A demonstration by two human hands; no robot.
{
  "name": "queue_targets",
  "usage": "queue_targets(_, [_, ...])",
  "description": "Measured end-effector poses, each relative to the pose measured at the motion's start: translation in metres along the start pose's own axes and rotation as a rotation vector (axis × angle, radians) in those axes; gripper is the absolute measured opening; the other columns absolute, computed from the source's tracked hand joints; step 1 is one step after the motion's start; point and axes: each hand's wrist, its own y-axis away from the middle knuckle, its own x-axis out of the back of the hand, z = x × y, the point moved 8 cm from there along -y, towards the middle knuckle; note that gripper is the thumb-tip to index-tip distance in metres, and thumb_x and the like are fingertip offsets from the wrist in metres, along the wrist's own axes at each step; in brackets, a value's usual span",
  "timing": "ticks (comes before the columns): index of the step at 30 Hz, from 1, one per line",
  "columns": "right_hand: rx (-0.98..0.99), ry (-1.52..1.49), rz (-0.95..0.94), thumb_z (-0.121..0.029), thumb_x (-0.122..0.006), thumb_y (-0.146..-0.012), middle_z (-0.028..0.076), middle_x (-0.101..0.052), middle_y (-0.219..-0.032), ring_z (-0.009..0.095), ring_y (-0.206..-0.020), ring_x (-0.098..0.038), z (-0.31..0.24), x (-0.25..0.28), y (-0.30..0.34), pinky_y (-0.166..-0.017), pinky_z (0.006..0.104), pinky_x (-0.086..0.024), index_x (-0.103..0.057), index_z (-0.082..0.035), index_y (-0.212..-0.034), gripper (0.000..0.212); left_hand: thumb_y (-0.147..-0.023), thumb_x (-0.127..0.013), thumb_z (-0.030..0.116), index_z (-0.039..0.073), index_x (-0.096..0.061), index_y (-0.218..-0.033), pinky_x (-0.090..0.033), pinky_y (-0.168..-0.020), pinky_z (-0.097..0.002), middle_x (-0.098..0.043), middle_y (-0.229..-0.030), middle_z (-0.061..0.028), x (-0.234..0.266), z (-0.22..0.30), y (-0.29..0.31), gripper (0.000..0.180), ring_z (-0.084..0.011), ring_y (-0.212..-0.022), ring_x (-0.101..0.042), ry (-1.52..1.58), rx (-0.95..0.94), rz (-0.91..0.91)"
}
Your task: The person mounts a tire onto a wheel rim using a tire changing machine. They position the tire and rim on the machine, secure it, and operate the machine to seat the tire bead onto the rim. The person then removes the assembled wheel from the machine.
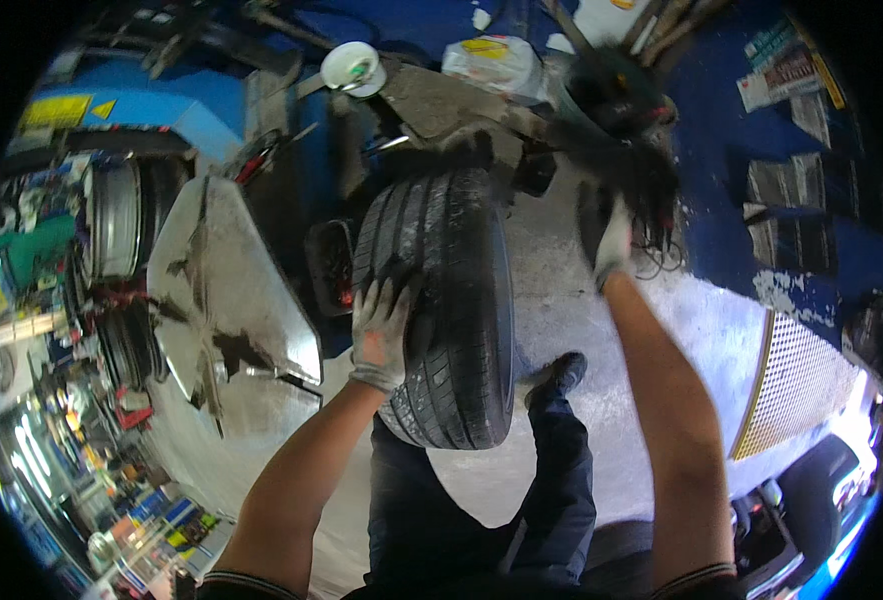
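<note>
Has car tire point(461, 330) in middle, metal plate point(261, 290) left, wheel rim point(116, 215) farther left, perforated panel point(796, 385) right, bucket point(346, 68) beyond.

The tyre point(456, 310) at centre is matt, grooved rubber. The plate point(251, 290) at left looks like scuffed, glossy metal.

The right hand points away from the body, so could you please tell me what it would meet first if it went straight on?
The right hand would probably first meet the dark, blurred bundle just ahead of it; depth is unclear there, so I cannot tell whether they already touch.
</note>
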Motion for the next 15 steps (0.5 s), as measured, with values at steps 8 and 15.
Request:
queue_targets(8, [0.021, 1.807, 0.441, -0.027, -0.047, -0.106, 0.022, -0.065, -0.138, 0.042, -0.127, -0.062, -0.117, -0.021, -0.155, -0.105, 0.0490, -0.050, -0.068, -0.009, -0.134, 0.039, -0.098, -0.053, 0.049, 0.001, -0.056, -0.148, -0.034, -0.116, -0.0659, -0.053, -0.147, -0.0341, -0.006, -0.009, -0.013, 0.069, -0.0568, -0.134, -0.049, 0.016, -0.086, 0.027])
queue_targets(15, [0.238, 1.983, 0.418, -0.022, -0.058, -0.097, 0.020, -0.073, -0.124, 0.040, -0.115, -0.071, -0.098, -0.089, -0.127, -0.095, 0.0500, -0.058, -0.077, -0.010, -0.118, 0.031, -0.100, -0.052, 0.044, -0.003, -0.055, -0.146, -0.034, -0.113, -0.0683, -0.052, -0.148, -0.0344, -0.003, -0.003, -0.014, 0.066, -0.0605, -0.132, -0.048, 0.074, -0.078, 0.032])
